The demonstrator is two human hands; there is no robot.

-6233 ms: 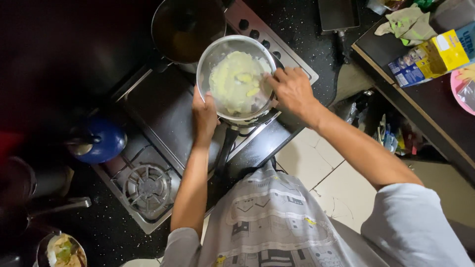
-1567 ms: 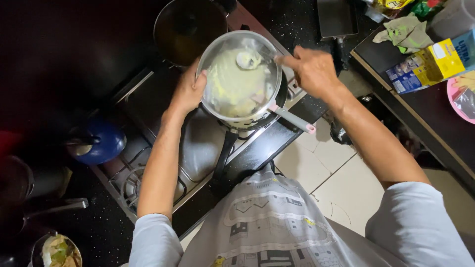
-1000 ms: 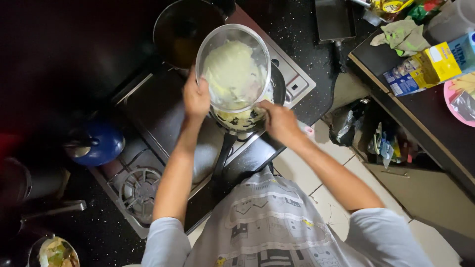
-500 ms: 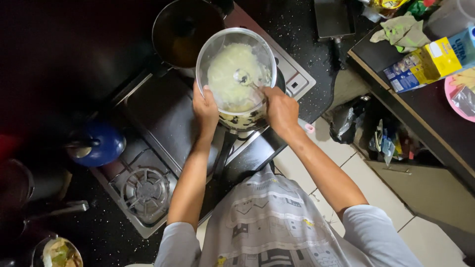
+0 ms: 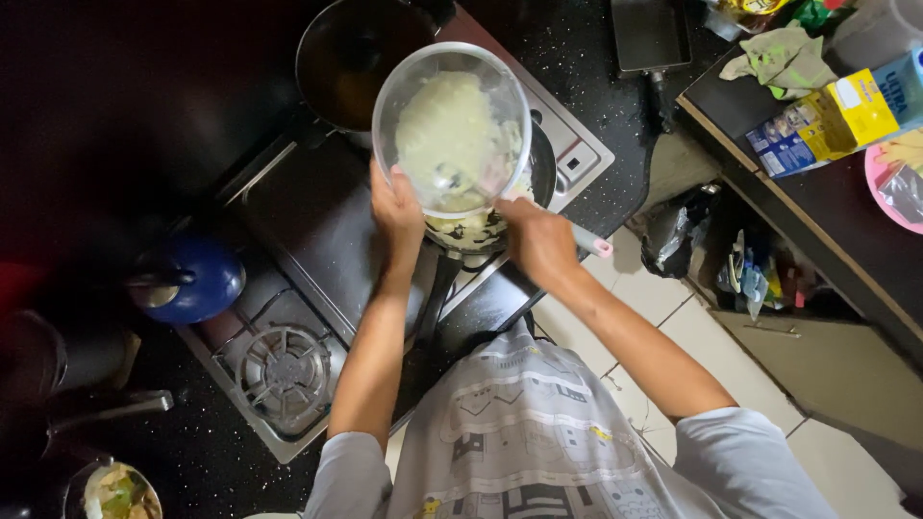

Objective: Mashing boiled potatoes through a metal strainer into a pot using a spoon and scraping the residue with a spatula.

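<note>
My left hand [image 5: 397, 213] grips the near rim of a clear glass bowl [image 5: 452, 77] that holds a pale creamy mixture. The bowl is tilted over a dark frying pan [image 5: 538, 168] on the stove, and some of the mixture lies in the pan below it. My right hand [image 5: 538, 240] holds a spatula with a pink handle [image 5: 588, 242], its head reaching into the bowl's lower edge. The pan's black handle [image 5: 437, 293] points toward me between my arms.
A dark pot [image 5: 351, 58] sits on the far burner. A blue kettle [image 5: 187, 279] stands left of the stove, with a free burner [image 5: 284, 370] near it. A side counter holds a yellow-blue carton [image 5: 832, 115], a cloth [image 5: 784, 58] and a pink plate [image 5: 899, 183]. A small bowl of food [image 5: 111, 490] sits at bottom left.
The bowl stays tilted over the pan. My right hand has moved lower and right, working the spatula at the bowl's lower edge, and more mixture lies in the pan.
</note>
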